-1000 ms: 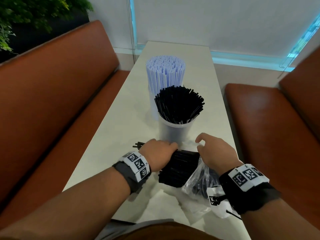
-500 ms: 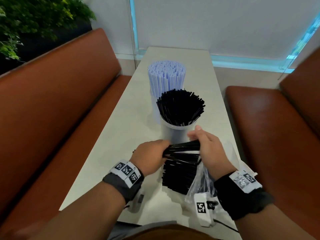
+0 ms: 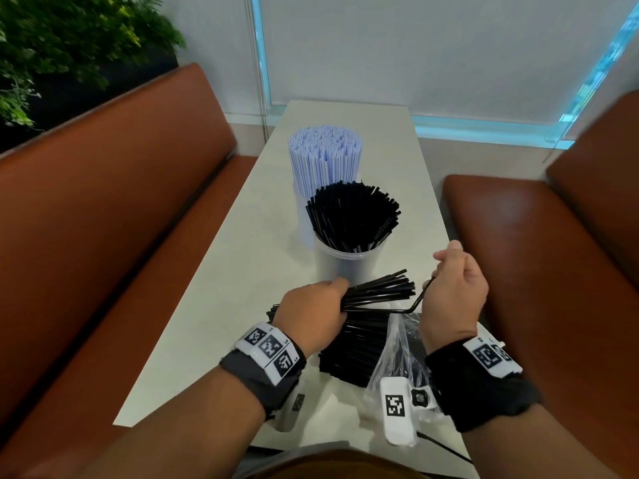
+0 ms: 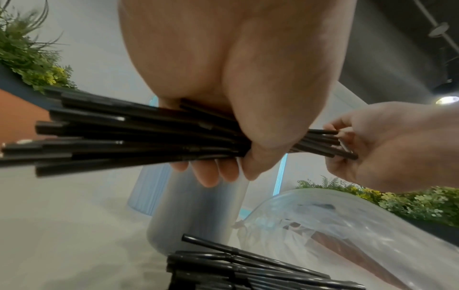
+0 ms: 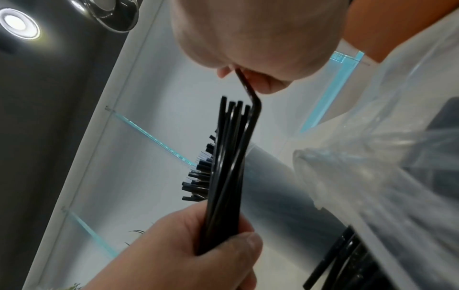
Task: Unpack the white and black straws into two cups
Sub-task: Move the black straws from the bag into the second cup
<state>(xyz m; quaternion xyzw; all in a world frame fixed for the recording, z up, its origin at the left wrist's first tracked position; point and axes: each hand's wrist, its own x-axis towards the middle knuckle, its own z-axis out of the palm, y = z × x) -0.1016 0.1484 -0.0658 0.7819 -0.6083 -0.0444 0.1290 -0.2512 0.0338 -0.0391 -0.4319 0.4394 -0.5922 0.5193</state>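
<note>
My left hand point(image 3: 313, 314) grips a bundle of black straws point(image 3: 380, 292) held level above the table; the same bundle point(image 4: 139, 137) fills the left wrist view. My right hand point(image 3: 453, 288) pinches the tip of one bent black straw point(image 3: 413, 305) that sticks out of the bundle, its bend point(image 5: 253, 98) clear in the right wrist view. More black straws point(image 3: 356, 347) lie in a pile under my hands, half in a clear plastic bag point(image 3: 390, 354). A clear cup of black straws point(image 3: 352, 223) stands just beyond, and a cup of white straws point(image 3: 325, 157) behind it.
The narrow pale table point(image 3: 221, 295) runs away from me between two brown benches point(image 3: 103, 219), point(image 3: 539, 254). A window wall closes the far end. Green plants point(image 3: 52, 39) sit behind the left bench.
Both hands have lifted off the pile. The left now holds a raised bundle of black straws, and the right has moved out to the right, pulling one bent straw by its tip.
</note>
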